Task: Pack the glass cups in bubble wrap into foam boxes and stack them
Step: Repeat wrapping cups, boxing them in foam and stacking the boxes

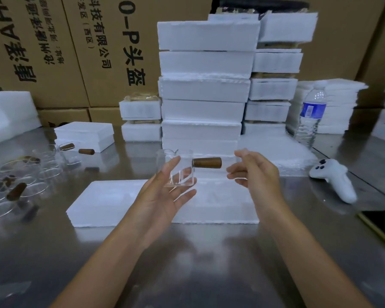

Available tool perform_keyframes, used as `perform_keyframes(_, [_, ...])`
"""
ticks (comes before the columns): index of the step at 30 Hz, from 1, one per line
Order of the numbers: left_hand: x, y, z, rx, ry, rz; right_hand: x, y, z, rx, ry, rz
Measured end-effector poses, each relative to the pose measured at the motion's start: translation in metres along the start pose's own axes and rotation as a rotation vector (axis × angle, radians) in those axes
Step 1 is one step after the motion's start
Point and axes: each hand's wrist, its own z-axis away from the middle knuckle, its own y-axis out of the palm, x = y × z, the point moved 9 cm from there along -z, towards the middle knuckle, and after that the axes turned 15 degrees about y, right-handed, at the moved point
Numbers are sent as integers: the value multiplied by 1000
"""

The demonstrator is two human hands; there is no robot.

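A clear glass cup (182, 174) with a brown wooden handle (207, 162) rests upright on the fingers of my left hand (162, 196), above a flat white foam box (111, 203) on the steel table. The handle points right, toward my right hand (256, 174). That hand hovers just past the handle's end with fingers loosely spread and nothing in it. Several more glass cups (16, 181) with wooden handles lie on the table at the left. A tall stack of foam boxes (205, 85) rises right behind the held cup.
More foam box stacks (273, 85) and foam sheets (329, 103) stand at the back right, beside a water bottle (310, 116). A white game controller (333, 178) lies at the right. A foam box (85, 134) sits back left. Cardboard cartons (76, 52) wall the rear.
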Motion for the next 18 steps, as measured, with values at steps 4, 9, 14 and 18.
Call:
perform_keyframes(4, [1, -3, -1, -6, 2, 9, -8, -43, -22, -306, -128, 434])
perform_keyframes(9, [-1, -3, -3, 34, 31, -8, -22, -45, -60, -280, -168, 932])
perform_keyframes(14, [-1, -1, -5, 59, 22, -3, -25, -34, -87, -198, -119, 1154])
perform_keyframes(18, [-2, 5, -4, 78, 21, 4, -37, -35, -96, -222, 21, 1168])
